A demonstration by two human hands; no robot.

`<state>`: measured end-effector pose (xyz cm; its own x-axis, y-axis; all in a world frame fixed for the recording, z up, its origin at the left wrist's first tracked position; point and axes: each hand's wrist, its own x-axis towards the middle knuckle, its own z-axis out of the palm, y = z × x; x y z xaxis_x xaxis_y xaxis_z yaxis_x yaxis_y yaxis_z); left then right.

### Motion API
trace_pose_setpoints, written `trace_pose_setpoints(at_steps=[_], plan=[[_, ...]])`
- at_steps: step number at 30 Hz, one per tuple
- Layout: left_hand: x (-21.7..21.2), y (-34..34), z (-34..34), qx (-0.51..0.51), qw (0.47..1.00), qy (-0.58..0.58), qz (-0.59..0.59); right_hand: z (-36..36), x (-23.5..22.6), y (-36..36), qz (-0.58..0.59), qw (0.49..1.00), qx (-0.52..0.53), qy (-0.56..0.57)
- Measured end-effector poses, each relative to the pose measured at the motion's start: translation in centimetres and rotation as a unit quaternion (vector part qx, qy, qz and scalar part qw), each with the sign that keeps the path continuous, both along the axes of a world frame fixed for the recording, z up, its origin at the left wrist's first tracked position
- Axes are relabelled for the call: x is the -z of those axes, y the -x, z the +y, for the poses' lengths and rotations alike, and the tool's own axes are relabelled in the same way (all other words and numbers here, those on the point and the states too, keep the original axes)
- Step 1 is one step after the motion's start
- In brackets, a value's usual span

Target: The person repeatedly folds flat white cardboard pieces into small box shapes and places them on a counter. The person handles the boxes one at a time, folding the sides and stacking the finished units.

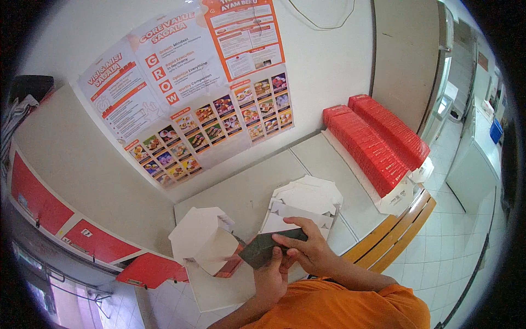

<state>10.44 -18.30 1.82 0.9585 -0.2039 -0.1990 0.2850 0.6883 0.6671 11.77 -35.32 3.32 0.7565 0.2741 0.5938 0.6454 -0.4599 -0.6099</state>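
Observation:
Just above the table's near edge, both hands grip a dark grey-green, flat-sided block; its exact kind is unclear point(262, 250). My left hand point(272, 276) holds it from below, thumb pressed to its near face. On its right end, my right hand point(310, 248) is closed, with fingers over the top and side. Left of the block stands a white paper carton point(200, 236), its flaps raised and a red patch low on its side. Behind my right hand lie flat, unfolded white carton blanks point(307, 194), piled on the table; my fingers overlap their near part.
Two long rows of red folded cartons point(378, 145) stand at the table's right, on white card. A slatted wooden bench point(392, 236) borders the table's near right edge. Red-doored cabinets point(96, 241) line the left. Posters point(189, 71) cover the wall behind the white table point(241, 192).

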Motion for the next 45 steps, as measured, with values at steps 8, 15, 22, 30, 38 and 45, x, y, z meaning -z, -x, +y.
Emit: trace_pose_setpoints(at_steps=[8,15,22,30,38,45], plan=[[-0.7,-0.4,-0.4,-0.031,0.962,-0.243,-0.121,2.6,0.6,1.8,0.04,0.995,0.07,-0.064],[-2.3,-4.0,4.9,0.176,0.82,-0.472,-0.271,-4.5,-3.9,1.3,0.223,0.967,-0.014,0.122],[-5.7,-2.8,4.4,0.162,0.747,-0.529,-0.368,-5.8,0.9,0.0,0.348,0.928,-0.051,-0.121],[-2.5,-2.9,4.5,0.098,0.838,-0.434,-0.316,-0.9,-0.1,0.9,0.272,0.959,0.032,-0.075],[-0.8,-3.0,3.7,0.05,0.795,-0.466,-0.384,-1.9,0.2,0.9,0.192,0.978,-0.082,0.02],[2.6,-2.6,4.1,0.0,0.684,-0.569,-0.456,-2.0,1.1,1.2,0.257,0.949,-0.057,0.174]])
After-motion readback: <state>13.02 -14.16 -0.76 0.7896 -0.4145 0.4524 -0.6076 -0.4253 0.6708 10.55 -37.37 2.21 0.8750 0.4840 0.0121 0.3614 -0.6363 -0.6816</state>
